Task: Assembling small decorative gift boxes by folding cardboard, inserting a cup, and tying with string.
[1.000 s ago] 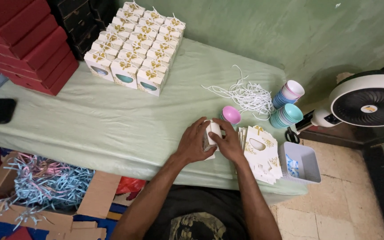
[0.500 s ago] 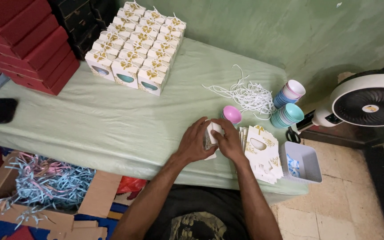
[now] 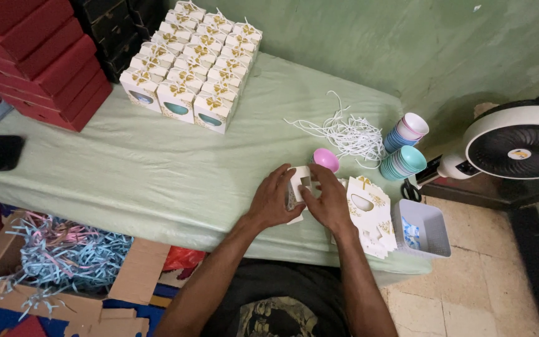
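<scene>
Both hands, left hand (image 3: 274, 203) and right hand (image 3: 327, 201), grip a small white box (image 3: 299, 181) between them. It sits near the table's (image 3: 157, 181) front edge, beside a pink cup (image 3: 326, 159).

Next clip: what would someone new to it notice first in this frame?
The two hands at the near table edge: left hand and right hand both grip a small white cardboard box that looks only partly folded. Behind them, at the far left of the green tablecloth, sits a tight block of finished white gift boxes with gold bows. To the right lie a pink cup, white string and stacked pastel cups.
</scene>
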